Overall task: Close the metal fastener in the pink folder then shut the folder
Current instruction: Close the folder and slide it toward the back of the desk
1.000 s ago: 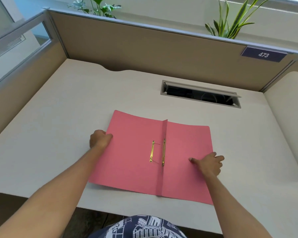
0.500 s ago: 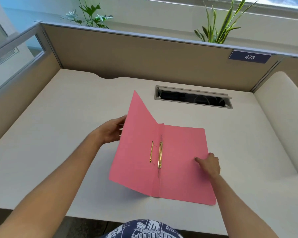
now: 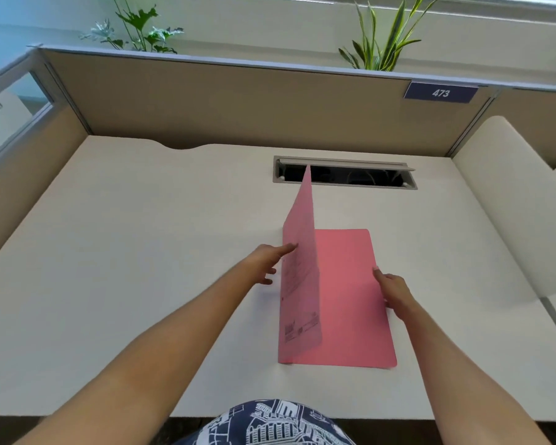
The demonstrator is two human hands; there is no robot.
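Standing near vertical, the left flap of the pink folder (image 3: 344,300) is up on its spine; the right flap lies flat on the counter (image 3: 142,252).

Left hand (image 3: 265,263): fingers extended and spread, grip apart, not clamped on anything. Forefinger tip touches the outer face of the raised flap, about mid-height along its left edge. The other fingers hang loose just left of that contact, off the paper.

Right hand (image 3: 394,292): palm down on the right edge of the flat flap, fingers laid together, pressing rather than pinching. Whether the thumb curls under the edge, cannot tell.

Relative to the two grips: the raised flap sits between them, directly right of the left fingertip and well left of the right palm. The flat flap spans from the spine out to under the right hand. The flap's outer face carries small print, with a barcode-like block low down, below the left fingertip.

Metal fastener: hidden behind the raised flap, so its state cannot be read.

Beyond both hands, the flap's top corner overlaps the cable slot (image 3: 344,173) in the counter.
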